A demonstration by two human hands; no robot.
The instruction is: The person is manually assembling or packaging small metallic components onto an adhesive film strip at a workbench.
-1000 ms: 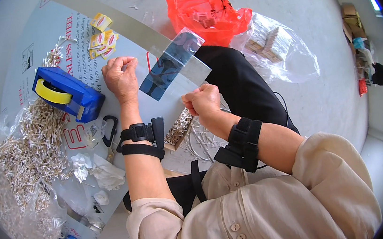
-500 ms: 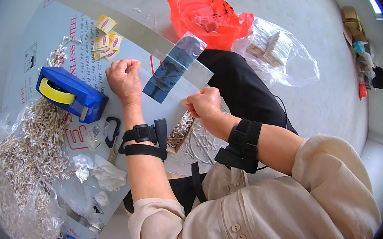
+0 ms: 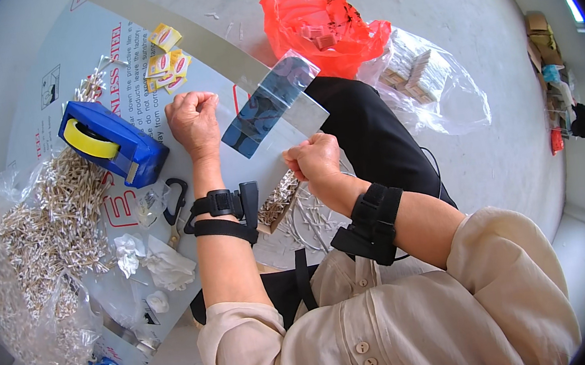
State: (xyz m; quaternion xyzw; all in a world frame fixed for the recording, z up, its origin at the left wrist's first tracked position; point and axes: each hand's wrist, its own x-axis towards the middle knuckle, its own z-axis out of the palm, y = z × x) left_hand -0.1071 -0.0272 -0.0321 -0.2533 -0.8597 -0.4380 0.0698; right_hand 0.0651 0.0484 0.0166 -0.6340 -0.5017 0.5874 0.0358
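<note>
My left hand is closed above the sheet-covered tabletop, fingers curled in. Lower and to the right, my right hand is closed too, thumb and fingers pressed together. What either one holds, if anything, I cannot make out. Between them lies a glossy, see-through plastic piece with dark blue panels, tilted across the table's edge, its far end near my knee. Below my right hand, an open box contains cotton swabs. A blue tape dispenser with yellow tape stands left of my left hand.
Loose cotton swabs spill from a clear bag at the left. Small yellow packets lie at the far side. Beside the table are a red plastic bag and a clear bag of white packs. Crumpled tissue lies near my left forearm.
The whole view has shifted very slightly. Both hands stay closed in nearly the same places, and the plastic piece lies as before.
</note>
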